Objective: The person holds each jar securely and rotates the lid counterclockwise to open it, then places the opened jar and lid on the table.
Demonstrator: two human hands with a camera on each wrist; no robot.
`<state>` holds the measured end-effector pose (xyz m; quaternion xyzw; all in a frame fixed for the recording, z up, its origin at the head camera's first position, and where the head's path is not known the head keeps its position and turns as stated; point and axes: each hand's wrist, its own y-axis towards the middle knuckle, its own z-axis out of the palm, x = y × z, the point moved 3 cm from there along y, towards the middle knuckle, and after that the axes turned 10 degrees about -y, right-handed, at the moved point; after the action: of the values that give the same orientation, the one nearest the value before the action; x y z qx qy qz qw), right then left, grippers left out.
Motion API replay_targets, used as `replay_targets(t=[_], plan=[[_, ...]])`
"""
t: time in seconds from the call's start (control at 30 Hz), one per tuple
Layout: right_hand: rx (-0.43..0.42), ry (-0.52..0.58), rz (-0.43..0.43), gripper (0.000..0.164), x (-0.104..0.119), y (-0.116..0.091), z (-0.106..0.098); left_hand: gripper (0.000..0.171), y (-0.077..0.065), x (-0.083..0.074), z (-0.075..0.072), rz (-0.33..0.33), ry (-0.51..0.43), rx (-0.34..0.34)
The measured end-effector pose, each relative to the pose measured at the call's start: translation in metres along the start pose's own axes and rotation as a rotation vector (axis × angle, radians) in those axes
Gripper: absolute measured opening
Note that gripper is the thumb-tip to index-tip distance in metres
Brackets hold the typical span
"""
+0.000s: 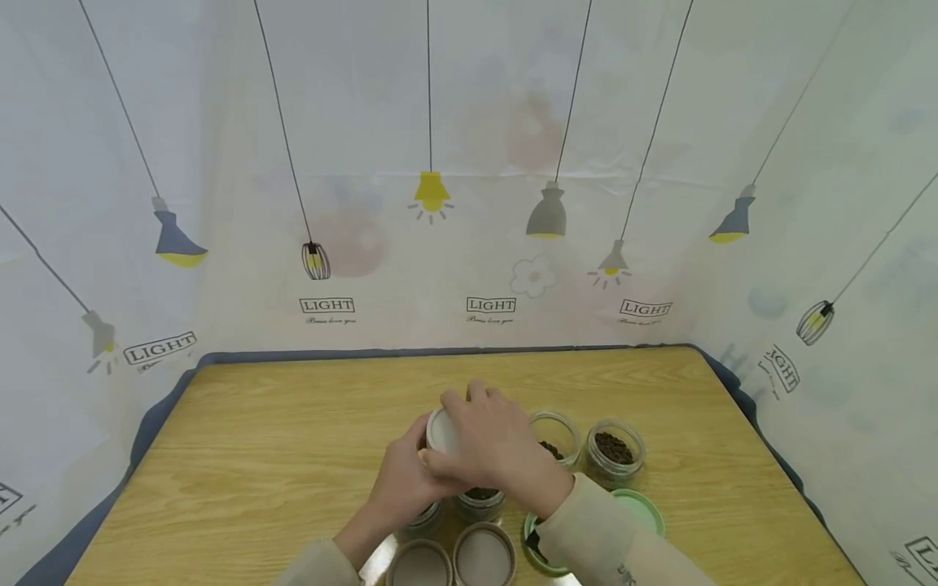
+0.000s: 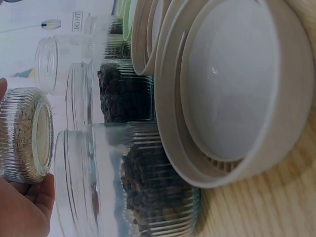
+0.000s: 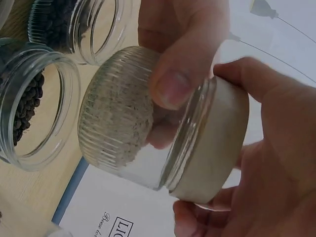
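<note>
A ribbed glass jar (image 3: 118, 106) partly filled with pale, flaky bits is held up over the table, tilted, with a cream lid (image 3: 212, 143) at its mouth. My left hand (image 1: 412, 472) grips the glass body, its thumb lying along the side in the right wrist view. Fingers of my right hand (image 1: 487, 439) are curled around the lid's rim. Seen from the left wrist, the jar's base (image 2: 43, 136) faces the camera, and the lid is out of that frame. From the head, the hands hide most of the jar.
Open glass jars with dark pellets stand close by, including one at right (image 1: 614, 452), one behind the right hand (image 1: 554, 435) and one below the hands (image 1: 479, 506). Two cream lids (image 1: 484, 555) lie at the table's (image 1: 256, 456) near edge. A green lid (image 1: 645, 511) lies by the right sleeve.
</note>
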<state>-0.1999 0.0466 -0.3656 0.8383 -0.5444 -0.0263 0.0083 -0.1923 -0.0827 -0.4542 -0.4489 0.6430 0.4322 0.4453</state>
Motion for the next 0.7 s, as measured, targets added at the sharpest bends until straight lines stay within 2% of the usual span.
replay_targets(t=[0.1,0.27,0.4,0.53,0.7], plan=[[-0.020,0.025,-0.072,0.056,-0.002,-0.001,-0.002,0.081,0.000,0.000,0.000,-0.003,0.023,-0.009],[0.012,0.094,-0.172,0.063,-0.004,-0.004,-0.007,0.089,0.001,0.001,0.001,0.003,0.061,-0.011],[0.056,0.135,-0.216,0.067,-0.007,-0.007,-0.009,0.088,0.002,0.002,0.002,-0.007,0.047,0.002],[0.053,0.145,-0.160,0.078,-0.007,-0.007,-0.012,0.082,0.003,0.002,0.001,-0.021,0.009,0.000],[-0.020,0.025,0.021,0.097,-0.003,-0.006,-0.012,0.084,0.002,0.001,0.001,-0.027,-0.023,-0.017]])
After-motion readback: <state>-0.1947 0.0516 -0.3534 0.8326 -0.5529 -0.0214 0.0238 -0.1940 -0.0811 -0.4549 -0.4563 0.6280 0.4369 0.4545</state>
